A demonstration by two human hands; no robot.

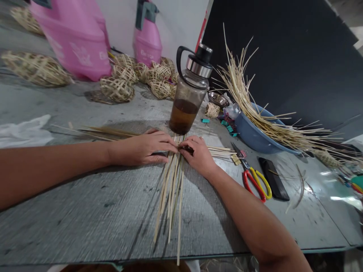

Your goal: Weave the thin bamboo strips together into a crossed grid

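Several thin bamboo strips (172, 192) lie crossed on the grey table (85, 211), some running toward me, others sideways. My left hand (141, 148) rests flat on the strips where they cross, fingers stretched out and pressing down. Beside it, my right hand (198, 155) has its fingertips pinched on a strip at the crossing. A drinking bottle (188, 92) with brown liquid stands just behind both hands.
A blue basin (252, 134) at the right holds a sheaf of long bamboo strips (255, 102). Red-and-yellow scissors (253, 177) and a black comb (273, 184) lie beside my right arm. Several woven bamboo balls (117, 88) and pink spray bottles (73, 41) stand at the back.
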